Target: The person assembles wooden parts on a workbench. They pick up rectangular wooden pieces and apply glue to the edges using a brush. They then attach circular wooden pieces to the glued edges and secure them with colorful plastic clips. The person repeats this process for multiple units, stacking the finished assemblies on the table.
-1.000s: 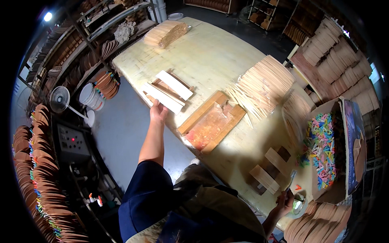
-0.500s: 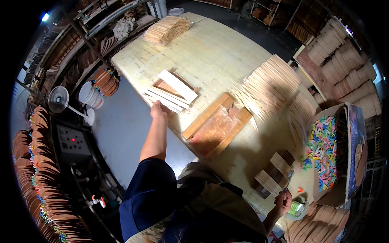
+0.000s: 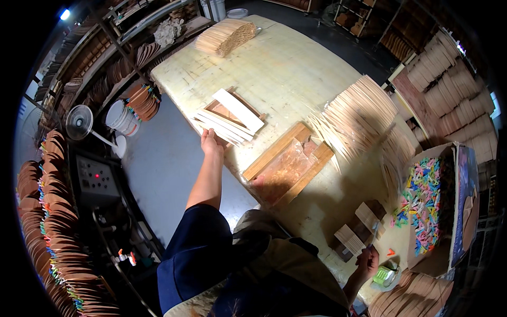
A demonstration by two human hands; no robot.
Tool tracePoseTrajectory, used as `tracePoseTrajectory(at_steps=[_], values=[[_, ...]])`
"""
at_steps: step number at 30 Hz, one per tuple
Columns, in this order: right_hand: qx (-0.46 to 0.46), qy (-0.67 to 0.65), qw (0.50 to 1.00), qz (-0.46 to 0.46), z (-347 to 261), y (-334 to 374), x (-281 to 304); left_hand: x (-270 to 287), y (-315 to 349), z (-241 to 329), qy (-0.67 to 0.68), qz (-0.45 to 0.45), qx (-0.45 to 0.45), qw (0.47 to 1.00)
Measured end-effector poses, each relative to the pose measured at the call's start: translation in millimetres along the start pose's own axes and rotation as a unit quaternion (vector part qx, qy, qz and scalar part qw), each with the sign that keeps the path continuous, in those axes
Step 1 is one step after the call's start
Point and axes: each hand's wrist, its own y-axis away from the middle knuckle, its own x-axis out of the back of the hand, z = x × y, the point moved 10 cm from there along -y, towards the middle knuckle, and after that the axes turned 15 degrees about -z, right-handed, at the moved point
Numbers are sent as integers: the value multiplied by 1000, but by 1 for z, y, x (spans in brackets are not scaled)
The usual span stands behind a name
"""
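Note:
My left hand (image 3: 211, 142) is closed at the near edge of several long white strips (image 3: 224, 126), its fingertips pinching at the outermost one. These strips lie beside a brown wooden frame (image 3: 257, 111), with a wider white strip (image 3: 238, 110) across it. Over at the lower right, my right hand (image 3: 368, 259) is wrapped round a thin tool (image 3: 376, 232), whose exact kind is too small to tell. Its tip is over a dark board holding two blocks of pale, side-by-side strips (image 3: 349, 239) (image 3: 368, 216). A bowl with something green (image 3: 385, 276) stands near that hand.
A wooden jig (image 3: 285, 166) lies at the table's middle edge. Beyond it are heaps of thin wooden strips (image 3: 362, 111). An open carton (image 3: 451, 211) of colourful small clips stands at right. Another strip bundle (image 3: 226, 37) sits at the far end. A fan (image 3: 79, 122) stands left.
The whole view has shifted slightly, moving the table rightward in the picture. Both hands stay at about the same places beside the strips and the dark board.

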Motion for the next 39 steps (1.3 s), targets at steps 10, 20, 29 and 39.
tracePoseTrajectory(at_steps=[10,20,29,39], values=[[-15,-5,1000,-14,-5,-5,-15,-20,16,13,-21,-11,0,1000],[-16,-10,1000,-23,6,-1,-12,0,-10,-2,35,11,-6,999],[-19,13,999,-42,17,1,-13,-10,-8,-17,67,20,59,996],[-37,6,999,-36,26,9,-11,23,-16,8,-82,111,-66,988]])
